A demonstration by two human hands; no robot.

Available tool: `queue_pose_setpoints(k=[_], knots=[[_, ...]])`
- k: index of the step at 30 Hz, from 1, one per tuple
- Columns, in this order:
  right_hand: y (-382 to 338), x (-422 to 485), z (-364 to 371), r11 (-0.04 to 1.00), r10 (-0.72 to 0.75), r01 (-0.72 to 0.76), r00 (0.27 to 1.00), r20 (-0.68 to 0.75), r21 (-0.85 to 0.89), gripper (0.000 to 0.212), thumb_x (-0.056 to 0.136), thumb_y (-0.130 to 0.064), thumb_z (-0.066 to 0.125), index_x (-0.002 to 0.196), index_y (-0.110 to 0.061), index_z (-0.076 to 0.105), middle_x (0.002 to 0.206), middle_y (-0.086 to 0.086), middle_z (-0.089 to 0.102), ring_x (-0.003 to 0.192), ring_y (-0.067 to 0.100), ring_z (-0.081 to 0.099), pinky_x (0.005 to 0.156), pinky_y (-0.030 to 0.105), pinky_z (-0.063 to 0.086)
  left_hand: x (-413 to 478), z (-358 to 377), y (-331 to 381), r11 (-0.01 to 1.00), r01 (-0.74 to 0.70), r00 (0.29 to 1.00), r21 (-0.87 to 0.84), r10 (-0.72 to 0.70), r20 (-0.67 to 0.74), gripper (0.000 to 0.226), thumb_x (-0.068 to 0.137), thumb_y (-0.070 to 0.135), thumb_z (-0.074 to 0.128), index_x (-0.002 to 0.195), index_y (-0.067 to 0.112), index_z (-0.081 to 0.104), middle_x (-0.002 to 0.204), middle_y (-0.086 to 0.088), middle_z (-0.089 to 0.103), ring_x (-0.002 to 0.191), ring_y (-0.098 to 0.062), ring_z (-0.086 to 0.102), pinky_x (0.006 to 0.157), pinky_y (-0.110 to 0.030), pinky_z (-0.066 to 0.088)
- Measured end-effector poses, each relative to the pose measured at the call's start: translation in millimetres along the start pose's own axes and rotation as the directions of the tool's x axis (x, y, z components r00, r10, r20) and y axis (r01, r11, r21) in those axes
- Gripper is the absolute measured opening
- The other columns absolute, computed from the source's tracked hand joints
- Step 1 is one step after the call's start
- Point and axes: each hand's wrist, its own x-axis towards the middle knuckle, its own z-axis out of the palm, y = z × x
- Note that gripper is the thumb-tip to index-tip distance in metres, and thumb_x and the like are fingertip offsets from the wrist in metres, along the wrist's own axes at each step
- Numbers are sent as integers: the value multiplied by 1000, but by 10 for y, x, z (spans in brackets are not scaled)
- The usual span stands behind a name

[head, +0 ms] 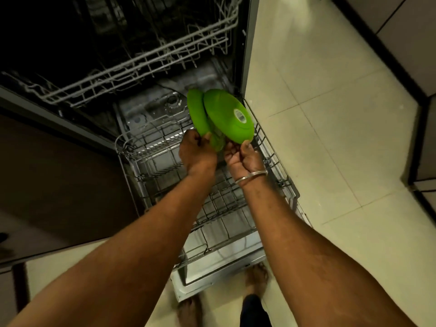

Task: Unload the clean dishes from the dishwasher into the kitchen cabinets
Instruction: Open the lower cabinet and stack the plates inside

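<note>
Gripping left green plate point(196, 112) with left hand point(197, 151), labelled green plate point(224, 119) with right hand point(243, 158); label point(239, 115) above fingertips, writing unreadable.

the scene was dim overall. the floor point(330, 138) at right caught the most light, with a soft glare patch near the top. the dishwasher point(70, 43) interior sank into near black. the wide lens bent straight edges at the borders, and the feet point(256, 277) below were blurred.
</note>
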Motion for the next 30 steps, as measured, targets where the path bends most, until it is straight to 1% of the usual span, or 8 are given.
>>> queue_pose_setpoints(k=[4,7,9,14,19,25,27,30], knots=[[81,-444,37,999,-9,8,999,-31,-47,30,78,-15,56,107,-10,58,83,11,71,64,20,71,54,26,58,-184,-404,25,914,97,995,-395,-94,28,16,89,6,61,82,20,64,77,-4,65,75,-20,61,78,-62,60],[166,-763,55,996,-63,59,996,-68,-71,26,78,-12,55,104,-14,57,81,8,74,64,19,71,57,26,58,-356,-746,75,782,236,972,-577,-192,136,15,103,0,52,111,7,62,97,-9,69,85,-18,66,70,-40,63],[242,-981,54,993,-102,99,993,-56,-65,26,78,-9,52,104,-16,56,85,7,76,66,19,72,58,27,58,-430,-963,35,758,303,953,-578,-233,194,15,106,6,50,109,16,61,99,-3,69,87,-16,65,62,-28,59],[464,-1457,58,988,-141,138,989,-32,-75,30,82,-13,50,111,-17,53,87,10,75,68,19,70,59,29,58,-606,-1436,-165,733,405,912,-546,-283,296,19,108,17,50,91,22,56,89,1,65,78,-14,59,59,-28,49],[627,-1894,10,984,-161,159,987,-21,-75,27,85,-14,50,110,-21,55,87,7,75,67,17,69,62,29,58,-865,-1799,-318,687,451,889,-569,-288,357,19,108,18,48,90,20,53,85,0,57,74,-13,51,62,-28,44],[703,-2463,-209,981,-146,150,988,43,-122,27,84,-10,52,107,-22,57,92,3,75,67,15,68,59,27,57,-1300,-2228,-658,610,470,876,-638,-236,420,18,109,20,46,93,23,54,84,8,64,76,-11,54,63,-26,42],[727,-2673,-346,980,-140,150,987,82,-133,30,79,-9,67,107,-21,64,97,5,75,69,17,69,61,29,58,-1449,-2367,-770,587,462,880,-665,-211,425,18,109,19,45,93,21,53,77,13,66,72,-10,55,63,-25,39],[770,-3057,-591,978,-105,130,982,154,-163,46,50,-11,98,90,-23,78,104,4,74,76,18,70,66,31,58,-1728,-2665,-1015,594,463,879,-659,-208,430,18,109,17,45,92,21,52,71,16,65,69,-10,53,63,-26,36]])
